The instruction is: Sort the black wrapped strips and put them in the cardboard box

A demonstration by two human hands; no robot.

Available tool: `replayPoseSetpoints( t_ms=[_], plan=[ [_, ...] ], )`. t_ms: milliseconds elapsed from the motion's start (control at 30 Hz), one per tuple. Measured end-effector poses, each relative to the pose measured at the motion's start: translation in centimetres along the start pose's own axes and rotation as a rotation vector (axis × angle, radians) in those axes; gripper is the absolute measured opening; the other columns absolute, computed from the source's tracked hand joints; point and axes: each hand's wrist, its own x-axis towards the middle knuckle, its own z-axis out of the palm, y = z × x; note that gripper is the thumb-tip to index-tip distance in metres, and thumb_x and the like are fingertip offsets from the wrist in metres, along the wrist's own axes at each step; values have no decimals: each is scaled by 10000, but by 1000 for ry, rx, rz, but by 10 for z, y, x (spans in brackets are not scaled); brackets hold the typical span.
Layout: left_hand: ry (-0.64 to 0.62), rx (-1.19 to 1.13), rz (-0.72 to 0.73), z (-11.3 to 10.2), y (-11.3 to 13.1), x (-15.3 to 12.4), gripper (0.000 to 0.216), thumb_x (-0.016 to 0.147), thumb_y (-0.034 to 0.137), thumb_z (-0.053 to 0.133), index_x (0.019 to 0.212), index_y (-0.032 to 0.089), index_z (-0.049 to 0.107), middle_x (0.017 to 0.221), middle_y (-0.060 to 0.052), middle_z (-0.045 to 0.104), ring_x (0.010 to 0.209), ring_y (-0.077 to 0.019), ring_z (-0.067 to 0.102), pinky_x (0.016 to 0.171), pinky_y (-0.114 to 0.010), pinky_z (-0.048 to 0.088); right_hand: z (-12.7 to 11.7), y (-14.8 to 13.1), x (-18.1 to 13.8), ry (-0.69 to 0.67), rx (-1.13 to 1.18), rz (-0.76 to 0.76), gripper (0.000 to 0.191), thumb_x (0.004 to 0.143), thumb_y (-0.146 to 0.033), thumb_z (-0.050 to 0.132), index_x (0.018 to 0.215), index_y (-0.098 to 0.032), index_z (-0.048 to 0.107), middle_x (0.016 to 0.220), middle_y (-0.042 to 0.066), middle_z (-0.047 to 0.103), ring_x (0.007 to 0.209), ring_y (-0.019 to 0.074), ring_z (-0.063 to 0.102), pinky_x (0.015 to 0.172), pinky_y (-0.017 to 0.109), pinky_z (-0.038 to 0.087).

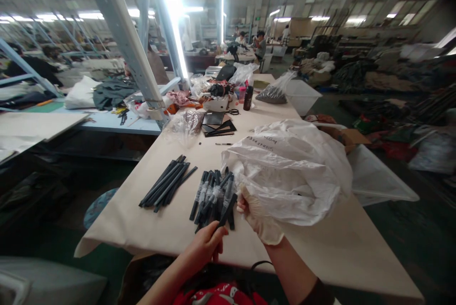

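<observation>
A long desk covered in smooth beige sheeting [121, 224] carried everything. Near its front edge lay a loose pile of long, flat, dark strips [166, 181], and just beside it a heap of short dark strips banded with clear plastic [210, 195]. A large, crumpled white plastic bag with dark lettering [295, 176] spread over the right side. Farther back lay a thin dark pen [223, 144], a clear crinkled plastic bag [185, 127], flat black rectangular pieces [219, 128] and black-handled scissors [233, 112], near an upright dark bottle [248, 98].

To the right of the taped bundles [214, 195], passage is blocked by the white bag [299, 167]. To their left, a narrow lane is bounded by the dark strips [166, 184]. Beyond them, bare tabletop [208, 155] is offered up to the pen [223, 144].
</observation>
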Motion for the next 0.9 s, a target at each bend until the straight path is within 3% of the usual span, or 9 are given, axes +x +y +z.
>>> replayPoseSetpoints(
  t_ms=[167,433,567,700,800,900],
  plan=[
    [-22,-101,-44,3,8,-20,379,816,501,339,877,158,489,547,66,476,368,-47,421,357,-163,259,-1,-4,-12,-8,-138,-80,389,598,-433,729,597,-185,429,501,-71,400,443,50,302,393,211,224],
    [-73,-107,-47,11,1,-26,382,818,505,341,887,157,480,535,64,485,348,-42,416,332,-157,236,-5,-2,-17,-35,-120,-51,366,589,-420,738,589,-171,470,502,-66,420,449,50,322,414,212,232],
    [-126,-134,-51,8,7,-25,405,801,531,365,885,155,489,527,59,491,351,-46,421,335,-160,234,-3,5,-23,-56,-338,-86,372,612,-455,709,548,-164,485,477,-66,418,447,53,318,441,228,233],
    [-151,-172,-79,-3,10,-19,425,780,555,386,875,154,491,552,41,527,408,-69,478,400,-179,310,2,7,-30,-212,-596,-2,339,642,-464,684,596,-150,564,484,-51,452,459,62,342,456,237,235],
    [-46,-44,-54,-12,3,-14,391,765,512,433,879,144,497,574,25,545,465,-89,500,470,-208,362,3,4,-27,-93,-550,-75,362,635,-498,675,586,-161,550,466,-61,414,441,56,297,436,240,200],
    [239,114,73,-16,0,-7,437,786,443,424,1086,128,464,510,70,452,449,-93,419,484,-222,341,9,11,-25,8,-503,-167,374,638,-521,663,597,-171,534,460,-70,387,434,52,273,430,239,198]
  ],
)
